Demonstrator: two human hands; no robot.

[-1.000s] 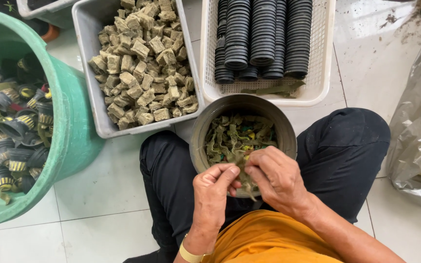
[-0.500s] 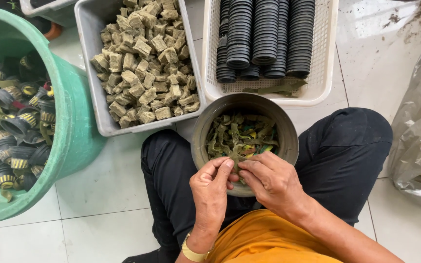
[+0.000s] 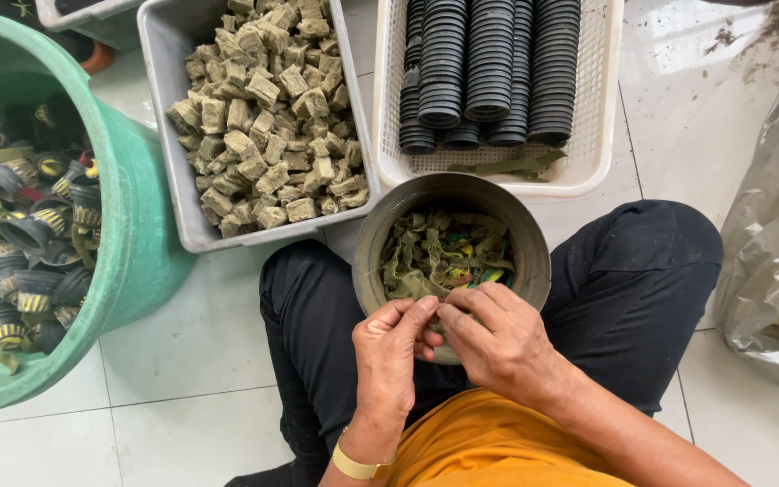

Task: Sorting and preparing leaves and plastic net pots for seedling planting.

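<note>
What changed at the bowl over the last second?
Both hands, left and right, drew back from inside the round bowl to its near rim, fingertips now pinched together over something small. The bowl, grey bin of cubes, white basket and green tub stayed put.

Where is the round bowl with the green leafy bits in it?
In the head view the round bowl sits mid-frame between the person's knees, just below the white basket, with the left hand and right hand at its near rim.

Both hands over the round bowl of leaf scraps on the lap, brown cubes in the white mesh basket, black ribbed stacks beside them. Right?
Not quite. In the head view the brown cubes fill the grey tub; the white mesh basket holds the black ribbed stacks. The rest stands.
</note>
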